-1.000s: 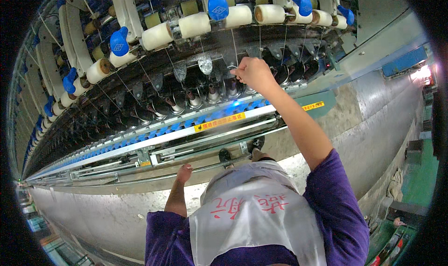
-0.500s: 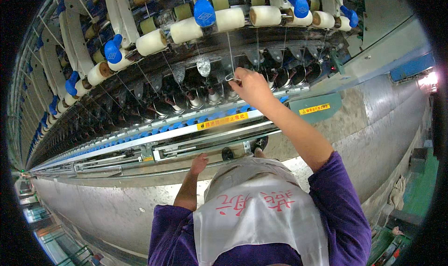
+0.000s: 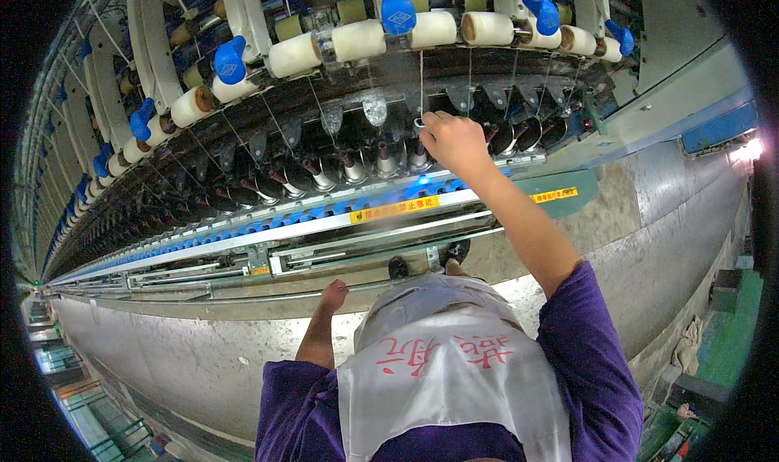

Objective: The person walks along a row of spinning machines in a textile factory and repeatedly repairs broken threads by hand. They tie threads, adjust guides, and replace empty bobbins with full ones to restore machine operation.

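My right hand [image 3: 456,144] reaches out to the spinning frame, its thumb and fingers pinched together. A small white loop [image 3: 419,123] shows at the fingertips; its exact kind is unclear. Just above it, a white yarn [image 3: 421,81] runs down from the rollers to my fingers. Below the hand stands a row of spindles with bobbins [image 3: 353,168], some with white yarn on them. My left hand [image 3: 333,293] hangs low beside the machine's lower rail [image 3: 276,300], fingers curled closed. Whatever it may hold is too small to make out.
White rollers [image 3: 359,40] with blue-capped arms [image 3: 398,12] line the frame above. A light-coloured rail with a yellow label [image 3: 395,211] crosses in front of the spindles. A grey end panel [image 3: 682,89] stands at the right. The walkway floor [image 3: 195,340] runs alongside.
The view has shifted, so the machine sits farther right. My right hand stays at the yarn, and the white loop looks smaller and rounder. My left hand is slightly lower and farther left.
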Demonstrator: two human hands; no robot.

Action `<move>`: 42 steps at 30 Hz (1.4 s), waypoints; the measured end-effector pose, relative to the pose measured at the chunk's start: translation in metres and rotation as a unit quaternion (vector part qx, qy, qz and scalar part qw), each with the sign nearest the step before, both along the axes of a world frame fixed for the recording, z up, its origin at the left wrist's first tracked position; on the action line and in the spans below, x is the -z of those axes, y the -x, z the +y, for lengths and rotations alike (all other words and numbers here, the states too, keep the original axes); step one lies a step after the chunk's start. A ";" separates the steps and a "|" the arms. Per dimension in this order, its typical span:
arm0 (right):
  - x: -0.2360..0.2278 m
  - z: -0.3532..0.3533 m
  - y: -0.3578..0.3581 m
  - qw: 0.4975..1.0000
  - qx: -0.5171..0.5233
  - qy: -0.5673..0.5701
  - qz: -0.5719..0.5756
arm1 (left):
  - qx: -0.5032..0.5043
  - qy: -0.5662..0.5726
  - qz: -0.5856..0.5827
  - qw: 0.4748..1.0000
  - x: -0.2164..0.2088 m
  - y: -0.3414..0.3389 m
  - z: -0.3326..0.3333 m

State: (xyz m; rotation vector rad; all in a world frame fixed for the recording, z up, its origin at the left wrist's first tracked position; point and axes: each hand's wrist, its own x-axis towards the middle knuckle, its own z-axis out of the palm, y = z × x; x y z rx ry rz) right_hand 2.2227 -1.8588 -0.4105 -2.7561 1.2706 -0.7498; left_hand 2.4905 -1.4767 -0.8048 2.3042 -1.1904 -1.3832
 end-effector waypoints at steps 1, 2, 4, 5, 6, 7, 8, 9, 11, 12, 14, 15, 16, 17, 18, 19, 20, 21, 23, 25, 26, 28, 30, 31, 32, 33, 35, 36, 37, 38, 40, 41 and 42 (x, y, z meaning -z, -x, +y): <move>-0.001 -0.001 0.001 1.000 -0.013 0.019 -0.002 | 0.045 0.045 -0.025 0.998 -0.009 0.000 0.000; -0.002 -0.001 0.001 1.000 -0.015 0.018 0.005 | 0.080 0.052 -0.043 0.994 -0.017 0.001 -0.002; -0.005 -0.003 0.000 0.999 -0.017 0.017 0.022 | 0.086 0.029 -0.058 0.994 -0.032 0.004 -0.007; -0.007 -0.004 -0.001 0.999 -0.015 0.025 0.027 | 0.056 -0.003 -0.053 0.997 -0.036 0.006 -0.009; -0.009 -0.004 -0.001 0.999 -0.011 0.031 0.034 | 0.024 -0.036 -0.040 0.998 -0.038 0.007 -0.011; -0.012 -0.005 -0.003 0.999 -0.004 0.032 0.043 | 0.023 -0.028 -0.035 0.999 -0.038 0.008 -0.013; -0.015 -0.005 -0.004 0.999 0.000 0.034 0.039 | 0.021 -0.020 -0.023 0.999 -0.035 0.008 -0.014; -0.019 -0.006 -0.004 0.999 0.007 0.030 0.039 | 0.012 -0.036 -0.012 0.999 -0.031 0.007 -0.015; -0.027 -0.007 -0.006 1.000 0.003 0.021 -0.009 | 0.030 0.001 -0.008 1.000 -0.018 0.004 -0.016; -0.031 -0.008 -0.007 0.999 0.005 0.023 -0.022 | 0.027 -0.009 -0.008 1.000 -0.012 0.002 -0.016; -0.039 -0.012 -0.008 0.999 0.015 0.019 -0.045 | -0.007 0.020 0.043 0.999 -0.001 -0.002 -0.017; -0.041 -0.013 -0.009 0.998 -0.004 0.029 -0.064 | -0.043 -0.015 0.067 0.997 0.003 -0.003 -0.017; -0.044 -0.015 -0.009 0.998 -0.007 0.031 -0.055 | -0.018 0.016 0.048 0.999 0.006 -0.005 -0.017; -0.045 -0.017 -0.010 0.997 -0.022 0.043 -0.054 | -0.007 0.007 0.029 1.000 0.008 -0.007 -0.016; -0.046 -0.019 -0.011 0.997 -0.034 0.053 -0.053 | 0.000 -0.020 0.012 1.000 0.009 -0.008 -0.015; -0.047 -0.020 -0.012 0.997 -0.033 0.049 -0.054 | 0.034 0.005 -0.008 0.999 0.009 -0.009 -0.014; -0.047 -0.021 -0.013 0.997 -0.035 0.047 -0.050 | 0.063 0.012 -0.026 0.998 0.008 -0.010 -0.012; -0.048 -0.021 -0.013 0.997 -0.040 0.045 -0.046 | 0.089 0.023 -0.052 0.994 0.008 -0.010 -0.011; -0.049 -0.020 -0.014 0.998 -0.045 0.033 -0.038 | 0.121 0.082 -0.080 0.986 0.005 -0.009 -0.006; -0.049 -0.017 -0.014 0.999 -0.044 0.012 -0.029 | 0.101 0.091 -0.085 0.987 0.001 -0.006 -0.002; -0.050 -0.016 -0.014 0.999 -0.036 -0.013 -0.010 | 0.068 0.067 -0.071 0.993 -0.003 -0.004 0.000; -0.049 -0.015 -0.013 0.998 -0.025 -0.060 0.023 | 0.040 0.043 -0.055 0.997 -0.013 0.000 0.000; -0.046 -0.016 -0.014 0.993 -0.019 -0.114 0.033 | 0.053 0.042 -0.047 0.997 -0.026 0.004 -0.003; -0.044 -0.017 -0.014 0.990 -0.019 -0.139 0.034 | 0.038 0.032 -0.043 0.998 -0.033 0.006 -0.004; -0.041 -0.019 -0.014 0.986 -0.008 -0.161 0.034 | 0.023 0.022 -0.040 0.999 -0.040 0.008 -0.006; -0.037 -0.021 -0.014 0.982 0.002 -0.184 0.034 | 0.007 0.004 -0.040 0.999 -0.046 0.010 -0.009; -0.031 -0.024 -0.014 0.975 0.018 -0.220 0.018 | -0.020 -0.007 -0.022 1.000 -0.054 0.011 -0.014; -0.029 -0.025 -0.013 0.972 0.025 -0.235 0.001 | -0.035 -0.031 -0.016 0.999 -0.057 0.012 -0.016; -0.028 -0.026 -0.012 0.967 0.036 -0.253 -0.007 | -0.028 -0.027 -0.016 0.999 -0.057 0.012 -0.017; -0.027 -0.026 -0.010 0.963 0.036 -0.265 -0.032 | -0.023 -0.037 -0.016 0.999 -0.057 0.011 -0.018; -0.026 -0.024 -0.005 0.953 0.068 -0.292 -0.041 | -0.012 -0.029 -0.012 0.999 -0.054 0.010 -0.016; -0.026 -0.022 0.000 0.926 0.047 -0.363 -0.091 | -0.005 -0.013 -0.009 1.000 -0.051 0.009 -0.013; -0.022 -0.018 0.003 0.955 0.018 -0.292 -0.042 | 0.002 -0.016 -0.005 1.000 -0.048 0.009 -0.011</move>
